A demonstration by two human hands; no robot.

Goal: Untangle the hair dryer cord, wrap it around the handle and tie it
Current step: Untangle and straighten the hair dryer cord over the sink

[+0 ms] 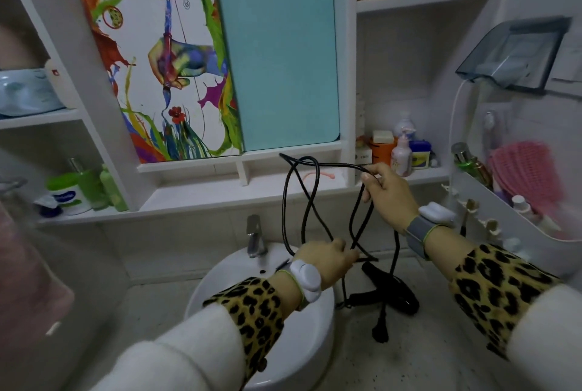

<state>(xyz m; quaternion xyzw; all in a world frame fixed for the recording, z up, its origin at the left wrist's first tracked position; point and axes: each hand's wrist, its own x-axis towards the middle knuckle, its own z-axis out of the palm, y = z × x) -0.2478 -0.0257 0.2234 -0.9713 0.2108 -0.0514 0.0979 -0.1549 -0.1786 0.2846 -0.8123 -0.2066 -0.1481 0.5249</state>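
Centrally, black cord [302,201] in crossed loops, strung between both hands at mid-frame. Right hand [390,195] uppermost, fingers curled round a loop. Left hand [327,260] lower, pinching crossed strands. Hair dryer [393,288] below and right of left hand, plug [379,330] dangling beneath. White sink [283,312] and faucet [255,236] just left. Bottles [401,154] on shelf behind, right of centre.

Both arms reach forward. The left hand [327,260] is lower, with its fingers curled around the cord [284,204]. The right hand [389,193] is higher and pinches the same cord between thumb and fingers.
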